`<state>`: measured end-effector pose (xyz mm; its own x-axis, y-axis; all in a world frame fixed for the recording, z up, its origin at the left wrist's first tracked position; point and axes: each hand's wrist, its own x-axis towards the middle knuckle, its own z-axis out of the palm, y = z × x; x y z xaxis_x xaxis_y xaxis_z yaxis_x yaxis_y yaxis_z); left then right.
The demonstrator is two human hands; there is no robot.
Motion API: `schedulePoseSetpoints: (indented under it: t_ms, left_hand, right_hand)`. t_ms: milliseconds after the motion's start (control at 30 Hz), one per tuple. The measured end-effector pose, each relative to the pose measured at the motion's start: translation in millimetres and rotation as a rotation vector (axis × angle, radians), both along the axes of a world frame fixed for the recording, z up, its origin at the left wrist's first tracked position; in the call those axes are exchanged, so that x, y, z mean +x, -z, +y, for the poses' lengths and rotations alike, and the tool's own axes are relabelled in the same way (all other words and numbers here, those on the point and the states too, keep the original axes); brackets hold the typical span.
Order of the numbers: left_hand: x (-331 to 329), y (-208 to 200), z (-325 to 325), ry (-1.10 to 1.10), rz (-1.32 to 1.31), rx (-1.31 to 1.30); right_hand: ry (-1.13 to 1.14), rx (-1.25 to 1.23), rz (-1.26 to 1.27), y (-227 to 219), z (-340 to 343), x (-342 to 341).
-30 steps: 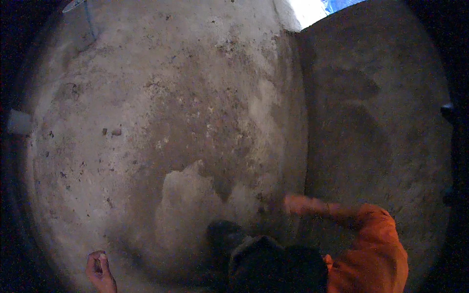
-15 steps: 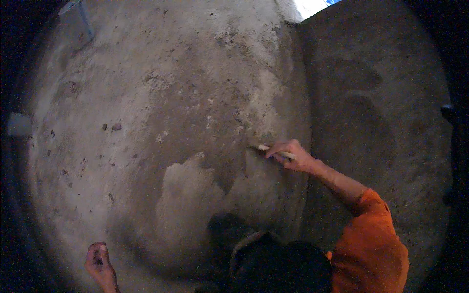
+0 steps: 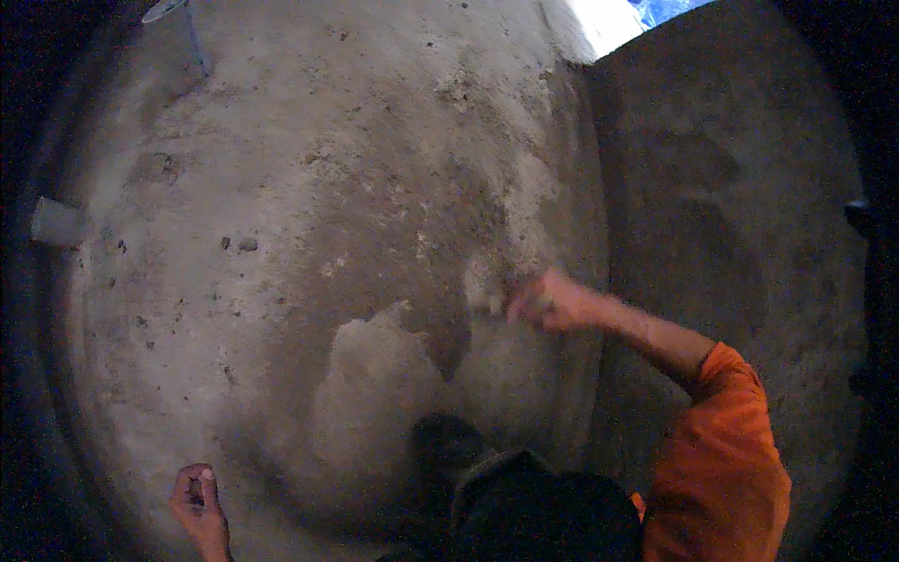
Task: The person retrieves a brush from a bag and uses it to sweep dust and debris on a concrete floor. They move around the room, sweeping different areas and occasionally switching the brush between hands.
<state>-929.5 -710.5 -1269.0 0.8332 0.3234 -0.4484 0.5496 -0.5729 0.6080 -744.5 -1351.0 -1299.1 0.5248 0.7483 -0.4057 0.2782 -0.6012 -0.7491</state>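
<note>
My right hand (image 3: 552, 302), at the end of an orange sleeve, is closed and low over the rough grey-brown surface (image 3: 375, 375). In it is a slim pale-handled tool (image 3: 495, 304), smeared by motion, so its exact kind cannot be made out. The tool's tip is close to a small pale patch beside the darker, damp-looking area. At the lower left, my left hand (image 3: 199, 501) is held away from the work, its fingers curled in toward the thumb. No object shows in it.
A dark upright-looking surface (image 3: 693, 281) borders the right side. At the left rim is a pale cylindrical container (image 3: 58, 223), with another pale container (image 3: 169, 13) at the upper left. Small dark lumps (image 3: 246, 244) lie left of centre. My dark-clothed leg (image 3: 552, 510) fills the bottom middle.
My right hand has shifted slightly down with the tool and now blurs. A pale patch shows near its tip. The whole view has drifted a little; the left hand stays curled.
</note>
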Motion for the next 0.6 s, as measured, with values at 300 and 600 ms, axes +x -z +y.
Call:
schedulePoseSetpoints:
  t_ms: [300, 600]
  left_hand:
    - [-11.6, 2.6, -5.6, -0.057, -0.017, 0.000]
    - [-23.9, 22.9, -1.0, -0.003, -0.193, 0.033]
  right_hand:
    - [0.104, -0.021, 0.072, -4.2, 7.4, 44.3]
    - [0.416, -0.088, 0.062, 6.7, -22.9, 36.8]
